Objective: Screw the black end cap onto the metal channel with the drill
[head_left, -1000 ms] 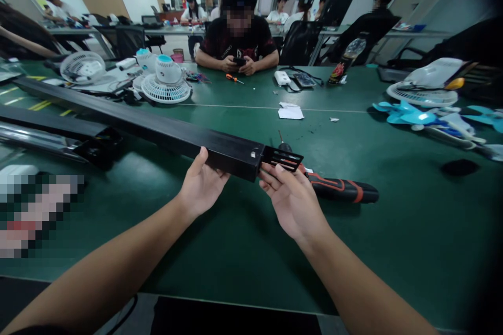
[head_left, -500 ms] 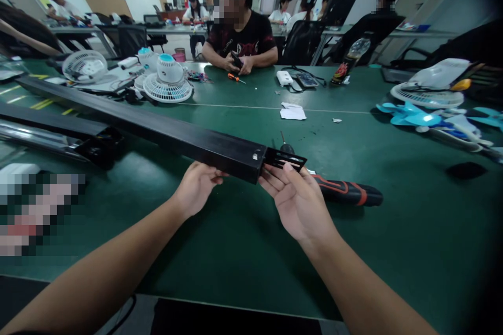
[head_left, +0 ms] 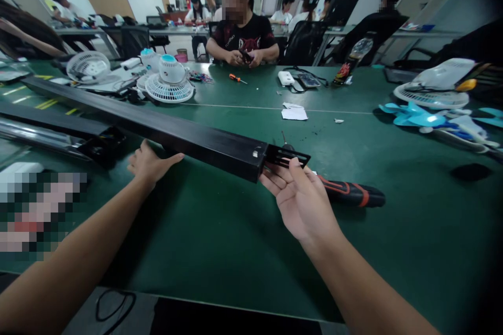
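Observation:
A long black metal tube (head_left: 168,133) runs from the far left to the middle of the green table (head_left: 220,230), held off the surface at its near end. My left hand (head_left: 151,162) grips it from below, well back from the end. A slotted black bracket (head_left: 288,157) sticks out of the tube's end, and my right hand (head_left: 298,196) pinches it, thumb on top and fingers underneath.
A black and orange screwdriver (head_left: 349,193) lies just right of my right hand. More black rails (head_left: 58,133) lie at the left. Dismantled fans (head_left: 168,81) and blue blades (head_left: 412,115) are spread about. Across the table a person (head_left: 243,36) handles a small part.
My left hand has slid leftward along the tube, away from its end. My right hand stays on the bracket.

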{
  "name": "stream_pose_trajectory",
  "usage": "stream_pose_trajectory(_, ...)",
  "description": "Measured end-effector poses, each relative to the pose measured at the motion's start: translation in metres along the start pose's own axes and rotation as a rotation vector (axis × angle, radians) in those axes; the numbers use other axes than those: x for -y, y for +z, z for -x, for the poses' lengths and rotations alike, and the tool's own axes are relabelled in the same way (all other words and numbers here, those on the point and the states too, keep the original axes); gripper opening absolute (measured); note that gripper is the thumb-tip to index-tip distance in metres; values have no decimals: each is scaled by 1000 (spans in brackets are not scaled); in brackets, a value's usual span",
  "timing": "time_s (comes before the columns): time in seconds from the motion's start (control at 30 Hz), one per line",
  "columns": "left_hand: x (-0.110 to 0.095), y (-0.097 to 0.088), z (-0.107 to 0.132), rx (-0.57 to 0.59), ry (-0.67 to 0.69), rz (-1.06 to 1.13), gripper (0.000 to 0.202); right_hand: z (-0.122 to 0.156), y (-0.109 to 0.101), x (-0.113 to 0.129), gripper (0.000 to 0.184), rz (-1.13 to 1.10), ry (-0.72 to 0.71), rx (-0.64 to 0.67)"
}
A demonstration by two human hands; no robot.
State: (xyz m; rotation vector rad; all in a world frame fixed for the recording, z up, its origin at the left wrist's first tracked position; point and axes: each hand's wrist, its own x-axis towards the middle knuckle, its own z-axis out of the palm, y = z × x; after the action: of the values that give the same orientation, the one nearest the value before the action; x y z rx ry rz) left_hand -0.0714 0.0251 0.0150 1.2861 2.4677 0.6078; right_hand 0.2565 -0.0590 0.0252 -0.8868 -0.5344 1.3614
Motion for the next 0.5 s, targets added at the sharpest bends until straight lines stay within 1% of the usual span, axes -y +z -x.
stream_pose_trajectory(0.07,-4,4,-7,6,20,-50,122,0,1,3,45,12,-16,15)
stream_pose_trajectory(0.1,-5,7,-10,-25,22,-39,121,1,1,4,45,15,-21,20)
stream_pose_trajectory(0.13,-5,10,-13,-32,56,3,120,1,1,5,46,17,-23,23)
stream_pose_trajectory(0.17,-5,12,-16,-9,92,44,117,1,1,6,46,18,-22,26)
stream_pose_trajectory(0.23,-5,13,-19,-12,71,40,102,1,1,6,47,22,-21,30)
stream_pose_trajectory(0.27,-6,12,-19,-6,83,37,97,1,1,6,47,25,-21,32)
stream_pose_trajectory(0.33,-5,8,-18,-2,91,9,93,0,1,5,48,23,-21,29)
stream_pose_trajectory(0.43,5,0,-20,19,61,-43,88,-1,0,4,48,15,-17,16)
stream_pose_trajectory(0.5,20,-3,-30,49,120,-25,83,-1,0,4,48,20,-14,14)
